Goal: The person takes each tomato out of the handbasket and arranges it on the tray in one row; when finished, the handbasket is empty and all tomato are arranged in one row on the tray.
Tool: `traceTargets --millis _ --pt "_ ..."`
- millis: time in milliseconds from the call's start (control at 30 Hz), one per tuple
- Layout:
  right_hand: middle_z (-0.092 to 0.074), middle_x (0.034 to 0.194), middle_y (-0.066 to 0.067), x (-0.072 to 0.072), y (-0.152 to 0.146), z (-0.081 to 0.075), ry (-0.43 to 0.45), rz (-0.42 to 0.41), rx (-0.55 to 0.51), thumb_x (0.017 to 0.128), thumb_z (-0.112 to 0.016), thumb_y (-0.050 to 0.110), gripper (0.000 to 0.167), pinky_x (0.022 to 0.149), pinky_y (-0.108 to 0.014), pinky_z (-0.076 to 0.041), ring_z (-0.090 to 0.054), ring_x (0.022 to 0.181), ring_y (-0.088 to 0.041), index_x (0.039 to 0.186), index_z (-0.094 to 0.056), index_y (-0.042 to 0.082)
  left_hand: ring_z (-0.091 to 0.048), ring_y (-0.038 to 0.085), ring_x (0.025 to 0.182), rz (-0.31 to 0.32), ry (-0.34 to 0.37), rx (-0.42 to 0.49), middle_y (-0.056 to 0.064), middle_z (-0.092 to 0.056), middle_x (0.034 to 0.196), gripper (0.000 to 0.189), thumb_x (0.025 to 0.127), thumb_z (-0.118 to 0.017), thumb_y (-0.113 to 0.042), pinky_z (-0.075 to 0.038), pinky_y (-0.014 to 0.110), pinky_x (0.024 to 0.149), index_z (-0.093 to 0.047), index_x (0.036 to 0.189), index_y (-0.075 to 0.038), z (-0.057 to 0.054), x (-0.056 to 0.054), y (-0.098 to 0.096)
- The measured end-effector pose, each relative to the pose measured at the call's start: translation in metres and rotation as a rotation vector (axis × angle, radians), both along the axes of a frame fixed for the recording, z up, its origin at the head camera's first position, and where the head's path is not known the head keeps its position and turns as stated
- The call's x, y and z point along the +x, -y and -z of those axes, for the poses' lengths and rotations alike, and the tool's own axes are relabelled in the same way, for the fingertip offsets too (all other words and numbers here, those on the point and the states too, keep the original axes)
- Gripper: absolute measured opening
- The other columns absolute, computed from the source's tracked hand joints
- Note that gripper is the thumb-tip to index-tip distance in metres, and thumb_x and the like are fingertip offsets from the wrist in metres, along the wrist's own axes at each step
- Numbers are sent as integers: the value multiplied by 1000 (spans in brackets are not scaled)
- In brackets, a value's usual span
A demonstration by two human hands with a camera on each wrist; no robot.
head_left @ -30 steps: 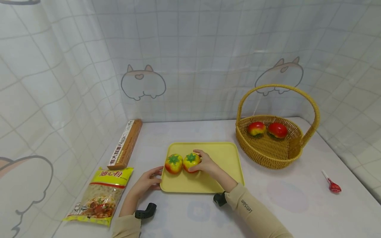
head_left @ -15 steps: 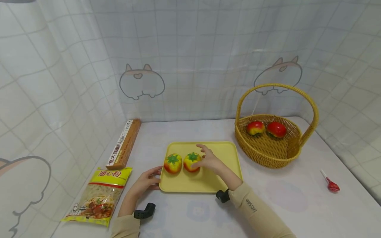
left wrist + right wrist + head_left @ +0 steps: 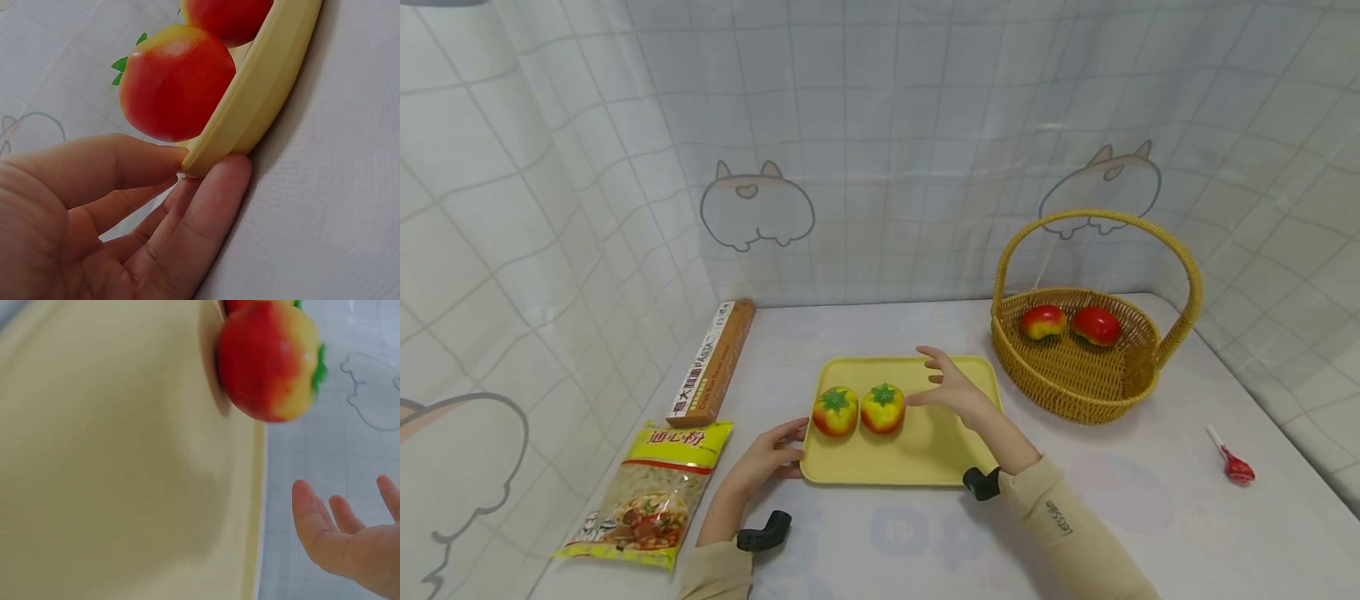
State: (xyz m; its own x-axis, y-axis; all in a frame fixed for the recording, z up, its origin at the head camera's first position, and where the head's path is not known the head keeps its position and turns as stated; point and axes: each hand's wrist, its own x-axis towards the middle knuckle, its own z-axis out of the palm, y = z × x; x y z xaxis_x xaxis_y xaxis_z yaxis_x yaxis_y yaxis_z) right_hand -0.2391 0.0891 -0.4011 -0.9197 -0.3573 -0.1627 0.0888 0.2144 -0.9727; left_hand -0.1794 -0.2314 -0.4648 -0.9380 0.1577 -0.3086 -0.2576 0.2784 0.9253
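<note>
Two red-and-yellow tomato-like fruits with green leafy tops, a left one [image 3: 835, 412] and a right one [image 3: 883, 409], sit side by side on a yellow tray [image 3: 940, 450]. My left hand [image 3: 762, 458] holds the tray's left edge; in the left wrist view the thumb and fingers meet about its rim. Over the tray's right half is my right hand [image 3: 958, 392], its fingers spread and holding nothing. Its thumb is close to the right fruit. The right wrist view shows these fingers [image 3: 309, 512] apart from that fruit [image 3: 269, 362].
A wicker basket [image 3: 1060, 400] with a tall handle stands at the back right, with two red-and-yellow fruits [image 3: 1096, 326] inside. A lollipop [image 3: 1238, 470] lies far right. On the left are a pasta box [image 3: 715, 367] and a yellow-ended pasta bag [image 3: 655, 500].
My right hand has let go of the right fruit, opened its fingers and moved away to the right. The fruit stays on the tray. My left hand stays at the tray's edge.
</note>
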Motion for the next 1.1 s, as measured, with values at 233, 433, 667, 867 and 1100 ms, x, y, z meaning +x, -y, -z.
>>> traceTargets --millis 233,433,667,867,1100 --pt "-20 147 -17 -1 -20 -6 -30 46 14 76 -73 12 84 105 -56 -28 -23 133 -39 144 -26 23 -60 21 83 -12 7 -15 20 -44 124 61 84 -60 -4 -55 35 75 -35 140 -1 3 -2 -1" --pt "-19 147 -19 -1 -33 -14 -47 51 11 77 -72 10 85 105 -56 -27 -21 133 -41 146 -23 19 -60 21 82 -31 17 -16 20 -45 123 61 83 -60 -2 -56 36 74 -37 139 -2 4 -2 -2" --pt "-16 148 -19 -1 -46 -24 -30 48 -2 79 -70 10 85 106 -57 -25 -17 134 -41 147 -20 19 -60 22 83 -31 17 -2 18 -45 124 62 83 -61 -5 -56 36 74 -37 140 -4 5 -4 -2" --pt "-18 147 -20 -2 -58 -26 -50 77 -3 79 -70 9 84 106 -56 -24 -19 133 -40 147 -20 15 -61 23 84 -21 18 5 18 -45 124 63 82 -63 -6 -55 35 75 -38 140 -5 4 -3 -1" --pt "-16 148 -19 -3 -75 -31 -45 102 -31 80 -69 11 83 110 -52 -19 -15 136 -38 146 -21 15 -61 23 85 -35 21 3 18 -46 124 63 81 -64 -6 -55 35 76 -39 139 -6 4 -3 -1"
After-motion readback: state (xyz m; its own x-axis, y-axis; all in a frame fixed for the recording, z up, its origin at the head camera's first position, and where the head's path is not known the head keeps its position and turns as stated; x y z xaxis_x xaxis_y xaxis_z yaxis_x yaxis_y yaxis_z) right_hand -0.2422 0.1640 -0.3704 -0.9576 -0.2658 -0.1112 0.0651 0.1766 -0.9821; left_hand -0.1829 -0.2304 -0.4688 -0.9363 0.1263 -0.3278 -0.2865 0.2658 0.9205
